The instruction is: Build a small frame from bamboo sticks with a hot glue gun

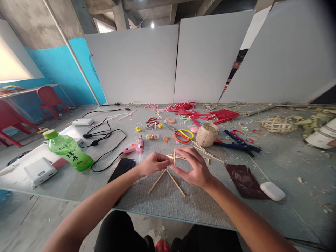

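Near the table's front edge, left hand and right hand are pinching a bamboo stick frame at centre frame; a woven basket is standing just behind.

Single head-worn view, looking forward and down from the near edge of the grey table. Close to both forearms; wide lens bends the edges. White partition boards face the camera beyond the table's far side. No second view for overlap.
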`<state>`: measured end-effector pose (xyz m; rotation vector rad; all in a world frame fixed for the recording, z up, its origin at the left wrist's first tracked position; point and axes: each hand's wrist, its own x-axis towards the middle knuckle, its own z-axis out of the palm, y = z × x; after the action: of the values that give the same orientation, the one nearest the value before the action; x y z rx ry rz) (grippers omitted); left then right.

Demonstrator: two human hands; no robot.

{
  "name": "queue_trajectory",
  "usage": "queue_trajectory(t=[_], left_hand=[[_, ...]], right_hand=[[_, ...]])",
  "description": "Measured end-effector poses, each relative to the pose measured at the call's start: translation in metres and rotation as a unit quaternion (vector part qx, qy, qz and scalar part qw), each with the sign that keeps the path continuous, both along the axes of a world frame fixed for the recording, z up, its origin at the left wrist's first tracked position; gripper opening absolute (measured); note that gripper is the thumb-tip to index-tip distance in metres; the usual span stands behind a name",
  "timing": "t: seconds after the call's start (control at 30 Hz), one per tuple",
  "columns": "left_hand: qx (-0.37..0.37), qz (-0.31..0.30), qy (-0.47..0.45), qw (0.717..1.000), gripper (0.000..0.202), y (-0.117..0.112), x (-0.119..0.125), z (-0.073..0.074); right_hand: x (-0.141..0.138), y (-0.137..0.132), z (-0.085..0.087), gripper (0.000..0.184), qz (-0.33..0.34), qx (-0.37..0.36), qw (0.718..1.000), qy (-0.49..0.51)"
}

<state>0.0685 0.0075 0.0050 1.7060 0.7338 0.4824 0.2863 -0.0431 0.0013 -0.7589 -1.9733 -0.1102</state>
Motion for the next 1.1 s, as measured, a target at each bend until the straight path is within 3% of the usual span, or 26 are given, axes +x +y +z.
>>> queue_trajectory(t=[0.23,0.33,0.47,0.6,0.8,1.1], left_hand=[[0.026,0.016,0.008,1.000,0.052,0.002,0.001,-0.006],[0.133,0.063,0.020,0.989,0.050,0.003,0.000,-0.009],[0.379,0.129,0.035,0.916,0.036,0.001,-0.005,-0.009],[0.508,0.148,0.048,0.847,0.035,0.001,-0.012,-0.006],[0.561,0.150,0.059,0.812,0.036,0.000,-0.014,-0.006],[0.523,0.128,0.035,0.842,0.033,0.000,-0.009,-0.012]], right_hand=[[0.001,0.001,-0.001,0.066,0.002,-0.013,1.000,0.000],[0.002,0.001,-0.003,0.074,0.003,-0.014,1.000,0.011],[0.006,-0.001,-0.003,0.072,-0.007,0.012,1.000,0.017],[0.006,-0.005,-0.002,0.051,-0.043,0.055,0.997,-0.015],[0.001,-0.009,0.000,0.043,-0.072,0.085,0.992,-0.056],[-0.002,-0.008,0.003,0.029,-0.066,0.084,0.992,-0.066]])
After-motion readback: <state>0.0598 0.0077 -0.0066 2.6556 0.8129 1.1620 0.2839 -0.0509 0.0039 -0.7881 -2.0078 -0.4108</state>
